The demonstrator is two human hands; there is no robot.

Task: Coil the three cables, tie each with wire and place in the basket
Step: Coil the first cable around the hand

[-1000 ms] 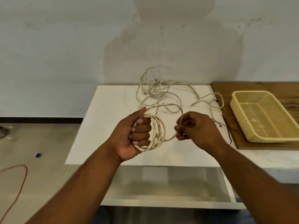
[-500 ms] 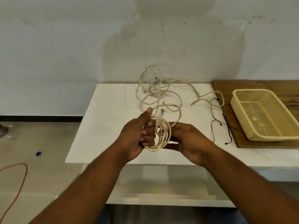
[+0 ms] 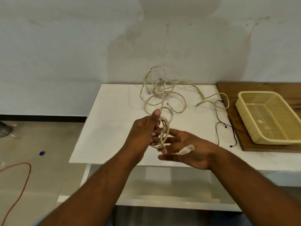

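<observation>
Gripping coiled cable [image 3: 164, 128] with left hand [image 3: 143, 134] over white table [image 3: 105, 128]; right hand [image 3: 192, 152] blurred against coil, grip unclear. Behind: loose cable tangle [image 3: 156, 95], feeding into coil. Right: black wires [image 3: 217, 132], basket [image 3: 259, 92] on wooden board [image 3: 231, 95], well apart.

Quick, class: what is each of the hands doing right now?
Left hand: grips the coiled cable.
Right hand: open, straight fingers touching the same cable.
</observation>
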